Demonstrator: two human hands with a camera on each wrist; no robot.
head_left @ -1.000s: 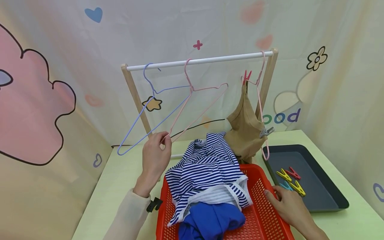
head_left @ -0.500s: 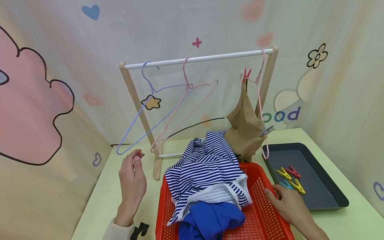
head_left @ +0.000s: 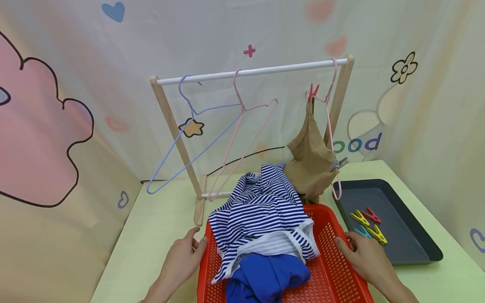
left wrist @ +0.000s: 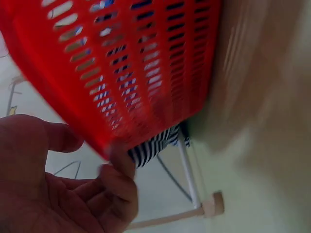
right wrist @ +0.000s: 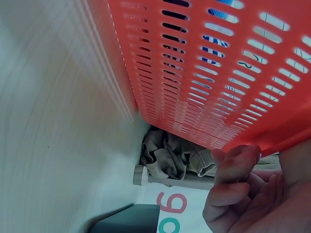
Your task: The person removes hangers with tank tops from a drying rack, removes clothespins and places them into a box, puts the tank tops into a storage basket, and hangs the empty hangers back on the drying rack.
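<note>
A red plastic basket [head_left: 329,227] stands on the table; a blue-and-white striped garment [head_left: 261,206] and a blue cloth [head_left: 267,275] lie in it. My right hand [head_left: 365,254] holds the basket's right rim, thumb over the top and fingers curled beneath it, as the right wrist view shows. At the left rim is my left hand [head_left: 183,256], its fingers loosely bent and its thumb close to the edge; motion blur in the left wrist view hides how firmly they touch. A pink hanger [head_left: 231,147] and a blue hanger [head_left: 170,151] hang bare from the rod.
Behind the basket, a wooden rack with a white rod [head_left: 261,71] carries the hangers. At its right end, a brown garment [head_left: 310,164] is clipped to another pink hanger [head_left: 329,126]. A dark tray [head_left: 405,235] on the right holds several clothespins [head_left: 360,218].
My left hand has let go of the middle pink hanger and come down to the basket's left rim. The hanger swung left, then partly back. My right hand stays at the right rim.
</note>
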